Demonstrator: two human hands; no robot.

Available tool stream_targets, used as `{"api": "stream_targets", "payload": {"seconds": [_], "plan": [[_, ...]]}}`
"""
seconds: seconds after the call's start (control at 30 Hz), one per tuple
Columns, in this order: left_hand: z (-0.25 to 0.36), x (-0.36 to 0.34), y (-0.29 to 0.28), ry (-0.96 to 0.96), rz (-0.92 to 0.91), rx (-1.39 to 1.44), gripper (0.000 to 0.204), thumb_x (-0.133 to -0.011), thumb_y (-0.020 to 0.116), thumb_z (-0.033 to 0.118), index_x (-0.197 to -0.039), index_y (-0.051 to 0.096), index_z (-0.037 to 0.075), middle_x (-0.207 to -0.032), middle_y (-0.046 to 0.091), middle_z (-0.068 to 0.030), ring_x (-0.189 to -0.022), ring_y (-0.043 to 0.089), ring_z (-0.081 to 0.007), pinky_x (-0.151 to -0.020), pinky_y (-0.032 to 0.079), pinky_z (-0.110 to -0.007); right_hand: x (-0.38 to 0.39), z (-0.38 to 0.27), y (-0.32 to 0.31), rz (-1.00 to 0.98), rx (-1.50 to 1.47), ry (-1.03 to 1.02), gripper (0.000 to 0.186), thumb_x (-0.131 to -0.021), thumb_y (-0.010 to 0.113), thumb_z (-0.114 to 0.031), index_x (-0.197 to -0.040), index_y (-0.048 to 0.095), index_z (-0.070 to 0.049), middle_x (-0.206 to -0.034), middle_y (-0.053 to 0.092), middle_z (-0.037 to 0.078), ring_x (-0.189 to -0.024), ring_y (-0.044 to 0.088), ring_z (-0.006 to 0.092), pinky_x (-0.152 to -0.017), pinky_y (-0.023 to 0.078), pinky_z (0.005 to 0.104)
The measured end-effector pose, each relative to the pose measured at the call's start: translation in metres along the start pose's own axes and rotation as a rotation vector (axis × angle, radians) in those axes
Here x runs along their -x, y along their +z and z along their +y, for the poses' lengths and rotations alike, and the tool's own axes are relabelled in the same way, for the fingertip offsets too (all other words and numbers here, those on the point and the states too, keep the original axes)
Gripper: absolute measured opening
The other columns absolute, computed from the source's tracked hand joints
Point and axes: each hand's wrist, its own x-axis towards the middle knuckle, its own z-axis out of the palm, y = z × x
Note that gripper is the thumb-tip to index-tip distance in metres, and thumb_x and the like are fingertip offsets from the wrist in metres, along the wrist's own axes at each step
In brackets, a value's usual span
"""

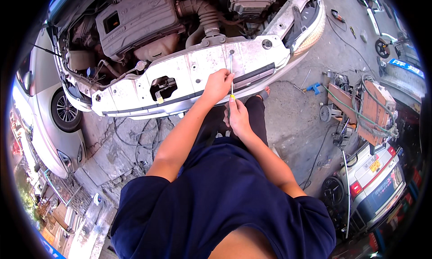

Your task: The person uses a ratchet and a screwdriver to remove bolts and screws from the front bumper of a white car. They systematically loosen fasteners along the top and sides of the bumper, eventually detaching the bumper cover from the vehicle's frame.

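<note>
The screwdriver is in front of the person, over the front edge of an open car; its thin metal shaft points away from the body, toward a round fastener on the white front panel. Whether the tip sits in this fastener, I cannot tell. The right hand is closed around the handle, of which a yellow end is visible. The left hand has its fingers pinched together on the shaft, farther forward.

The panel is of painted metal, dirty and marked, with several small holes and one large dark opening. Behind it are a grey engine cover and a ribbed air hose.

The floor is grey concrete, stained and cracked. Dark cables lie there in loops. To the left stands a pale car; to the right, a blue tool on the floor, a brown board with hoses, a white vehicle with red rear lights, and a scooter.
</note>
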Motion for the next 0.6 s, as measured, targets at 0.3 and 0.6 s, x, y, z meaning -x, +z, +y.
{"api": "stream_targets", "payload": {"seconds": [0.3, 0.6], "plan": [[0.000, -0.004, 0.000, -0.001, -0.009, -0.011, 0.026, -0.095, 0.061, 0.020, -0.096, 0.064, -0.006, -0.075, 0.070, -0.0159, -0.067, 0.068, -0.0199, -0.063, 0.050, -0.032, 0.002, -0.002, 0.002, 0.022, 0.001, 0.013, 0.038, -0.104, 0.045, -0.039, -0.089, 0.049, -0.004, -0.064, 0.048, 0.004, -0.041, 0.043, 0.0114, -0.035, 0.033, 0.0251], [0.006, -0.004, -0.004, -0.010, -0.022, 0.011, 0.027, -0.095, 0.060, 0.022, -0.097, 0.064, -0.005, -0.076, 0.070, -0.0141, -0.067, 0.067, -0.0189, -0.064, 0.051, -0.033, -0.003, -0.001, 0.009, 0.031, -0.012, 0.036, 0.035, -0.105, 0.042, -0.038, -0.093, 0.047, -0.005, -0.066, 0.048, 0.004, -0.043, 0.045, 0.0123, -0.036, 0.035, 0.0264]]}}
